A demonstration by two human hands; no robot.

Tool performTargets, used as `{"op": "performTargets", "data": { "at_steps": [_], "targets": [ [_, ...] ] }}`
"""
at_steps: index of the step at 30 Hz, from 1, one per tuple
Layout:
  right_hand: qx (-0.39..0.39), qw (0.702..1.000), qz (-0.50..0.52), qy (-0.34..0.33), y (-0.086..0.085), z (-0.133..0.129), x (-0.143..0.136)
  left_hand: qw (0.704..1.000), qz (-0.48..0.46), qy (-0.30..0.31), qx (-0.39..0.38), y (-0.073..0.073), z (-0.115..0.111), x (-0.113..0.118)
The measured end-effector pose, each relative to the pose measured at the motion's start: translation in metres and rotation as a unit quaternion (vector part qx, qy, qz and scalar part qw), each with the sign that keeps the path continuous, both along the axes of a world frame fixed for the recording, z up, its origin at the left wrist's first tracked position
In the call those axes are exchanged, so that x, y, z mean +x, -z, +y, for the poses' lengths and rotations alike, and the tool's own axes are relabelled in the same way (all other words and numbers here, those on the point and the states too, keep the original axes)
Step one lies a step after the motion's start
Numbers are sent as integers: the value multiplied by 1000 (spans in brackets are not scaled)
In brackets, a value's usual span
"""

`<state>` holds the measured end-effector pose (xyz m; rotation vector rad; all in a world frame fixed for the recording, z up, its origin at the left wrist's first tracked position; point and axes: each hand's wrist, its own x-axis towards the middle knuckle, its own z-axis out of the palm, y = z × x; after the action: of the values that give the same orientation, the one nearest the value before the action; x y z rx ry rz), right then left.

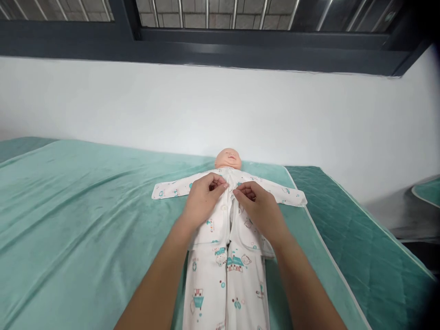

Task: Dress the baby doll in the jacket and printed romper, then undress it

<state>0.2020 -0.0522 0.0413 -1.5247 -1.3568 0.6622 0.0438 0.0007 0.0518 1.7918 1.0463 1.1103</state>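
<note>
A baby doll (228, 158) lies on its back, its head toward the wall. It wears a white printed baby jacket (215, 229) with the sleeves spread out to both sides, and matching trousers (206, 288) extend below. My left hand (205, 195) pinches the left front edge of the jacket near the chest. Opposite it, my right hand (258, 204) pinches the right front edge, a small gap away. Below my hands the jacket front hangs apart, and a round snap shows on the left edge. Whatever sits right between my fingertips is too small to make out.
A light green sheet (85, 220) with wrinkles covers the bed under the doll. To the right lies a darker green quilted pad (350, 233). Behind the bed rises a white wall (172, 105), with a dark barred window frame (240, 50) above it.
</note>
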Motion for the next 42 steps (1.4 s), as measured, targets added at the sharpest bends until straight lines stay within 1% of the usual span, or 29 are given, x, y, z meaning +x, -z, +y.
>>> {"op": "performTargets", "data": {
  "at_steps": [2,5,7,10,13,17,19,23,25,27,29,34,36,38,42],
  "targets": [
    [-7,1000,8,-17,-2,-1,4,1000,-11,3,7,-1,-4,6],
    [-9,999,-6,-44,-5,-5,7,999,9,14,28,0,-9,13],
    [-15,998,-17,-60,-7,-8,8,999,23,8,35,0,-10,15],
    [-25,997,-23,-67,-9,-12,9,999,19,0,33,0,-10,15],
    [-21,998,-11,-66,-6,-10,8,999,27,-11,40,1,-9,15],
    [12,999,23,-39,3,-5,5,998,35,-19,49,3,-8,16],
    [25,999,-7,-24,5,-4,2,998,33,-17,49,4,-8,16],
    [40,994,-104,4,6,-5,-4,999,20,-14,41,6,-7,15],
    [42,992,-118,27,6,-5,-5,999,17,-17,40,6,-6,15],
    [39,993,-104,41,7,-4,-5,999,19,-18,38,5,-6,15],
    [32,996,-78,31,7,-4,-2,999,21,-19,35,4,-7,15],
    [0,999,15,-47,4,-3,10,999,23,-22,31,2,-8,15],
    [-20,997,43,-64,2,-2,12,999,25,-26,30,2,-8,14],
    [-25,997,42,-56,2,-1,12,999,28,-27,28,2,-8,14],
    [13,999,-35,-9,0,3,7,999,36,3,7,-1,-6,12]
  ]
}}
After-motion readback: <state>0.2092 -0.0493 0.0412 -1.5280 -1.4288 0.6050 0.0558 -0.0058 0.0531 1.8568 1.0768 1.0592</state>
